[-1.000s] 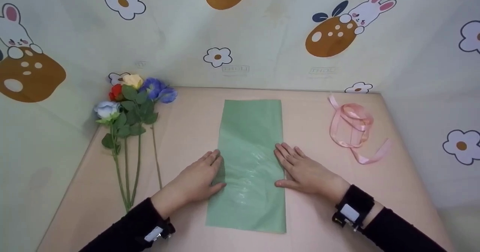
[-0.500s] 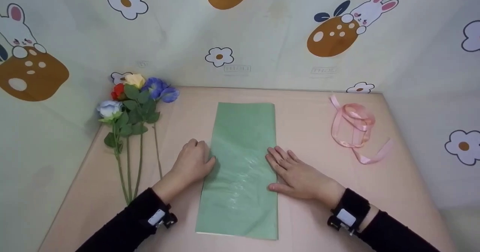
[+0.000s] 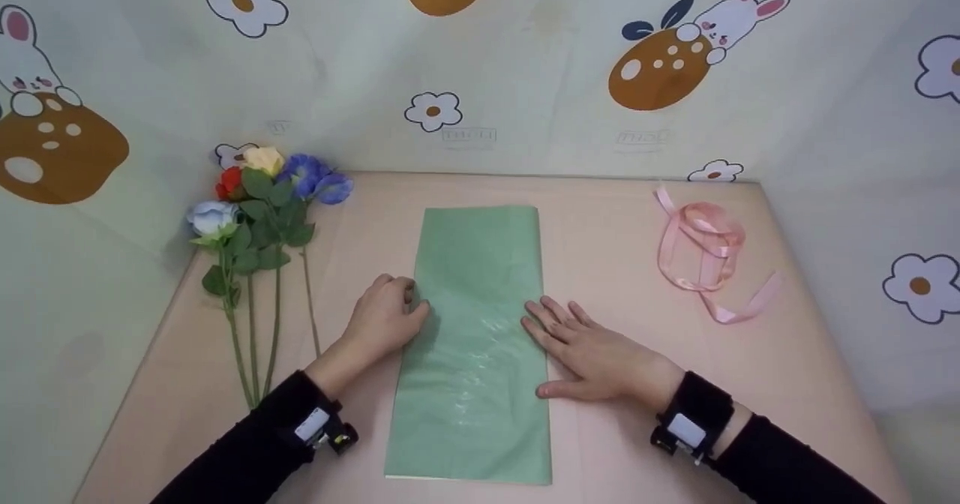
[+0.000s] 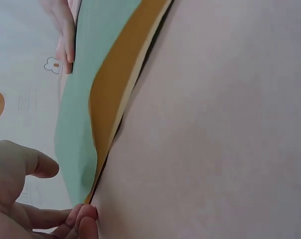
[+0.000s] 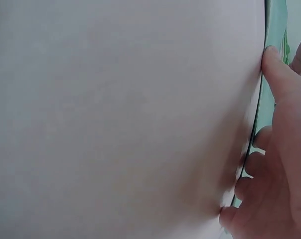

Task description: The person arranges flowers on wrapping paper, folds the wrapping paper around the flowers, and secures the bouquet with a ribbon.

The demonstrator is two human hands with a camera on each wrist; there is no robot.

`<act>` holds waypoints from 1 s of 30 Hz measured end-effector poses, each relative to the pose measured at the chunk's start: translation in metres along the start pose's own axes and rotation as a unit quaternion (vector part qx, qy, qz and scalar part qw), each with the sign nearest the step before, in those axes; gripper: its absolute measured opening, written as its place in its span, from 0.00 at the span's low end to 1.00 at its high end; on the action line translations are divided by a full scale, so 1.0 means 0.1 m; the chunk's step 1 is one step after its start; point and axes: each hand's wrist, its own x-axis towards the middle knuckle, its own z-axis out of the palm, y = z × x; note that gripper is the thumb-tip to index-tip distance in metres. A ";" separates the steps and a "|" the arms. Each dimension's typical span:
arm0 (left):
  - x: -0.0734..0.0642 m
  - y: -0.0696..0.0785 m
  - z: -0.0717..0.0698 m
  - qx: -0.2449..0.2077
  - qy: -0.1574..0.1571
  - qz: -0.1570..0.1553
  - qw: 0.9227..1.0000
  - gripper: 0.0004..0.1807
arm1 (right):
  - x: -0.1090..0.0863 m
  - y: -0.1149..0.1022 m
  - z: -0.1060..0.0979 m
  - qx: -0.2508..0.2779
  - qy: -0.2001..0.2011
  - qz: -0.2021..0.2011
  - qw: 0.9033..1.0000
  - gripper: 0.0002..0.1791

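Note:
Folded green wrapping paper [image 3: 476, 264] lies lengthwise on the table in the head view. In the left wrist view its near edge gapes, showing a brown inner face [image 4: 113, 94]. My left hand [image 3: 381, 320] is at the paper's left edge, its fingers bent with their tips at the edge. The thumb stands apart from those fingers in the left wrist view. My right hand [image 3: 600, 354] rests flat along the right edge, fingers spread, fingertips on the paper. The right wrist view shows that hand's thumb [image 5: 280, 69] and fingertips along the paper's edge.
Several artificial flowers [image 3: 255, 219] with long stems lie on the left of the table [image 3: 615, 444], close to my left forearm. A loosely coiled pink ribbon [image 3: 705, 249] is at the back right. Behind the table hangs a patterned cloth [image 3: 525, 61].
The paper has shifted left and slightly toward me, with my right hand following along its edge. My left fingers, formerly straight on the edge, have bent and drawn back a little.

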 end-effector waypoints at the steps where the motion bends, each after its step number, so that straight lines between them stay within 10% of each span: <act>1: 0.00 0.00 0.00 -0.006 0.005 -0.001 1.000 0.24 | 0.00 0.00 0.00 0.001 0.000 0.000 1.000 0.55; 8: 0.00 0.02 -0.06 -0.103 -0.016 -0.059 0.993 0.18 | 0.02 -0.01 -0.01 0.003 0.003 0.001 1.000 0.55; 14: -0.01 0.05 -0.18 -0.246 -0.074 -0.128 0.958 0.12 | 0.04 -0.02 0.00 -0.002 0.017 0.007 1.000 0.55; 20: -0.11 0.08 -0.27 -0.314 -0.162 -0.094 0.931 0.12 | 0.07 -0.01 0.02 -0.012 0.038 0.021 0.999 0.55; 30: -0.20 0.30 -0.59 -0.329 -0.083 -0.074 0.938 0.15 | 0.14 -0.09 -0.23 0.098 0.248 0.041 0.963 0.22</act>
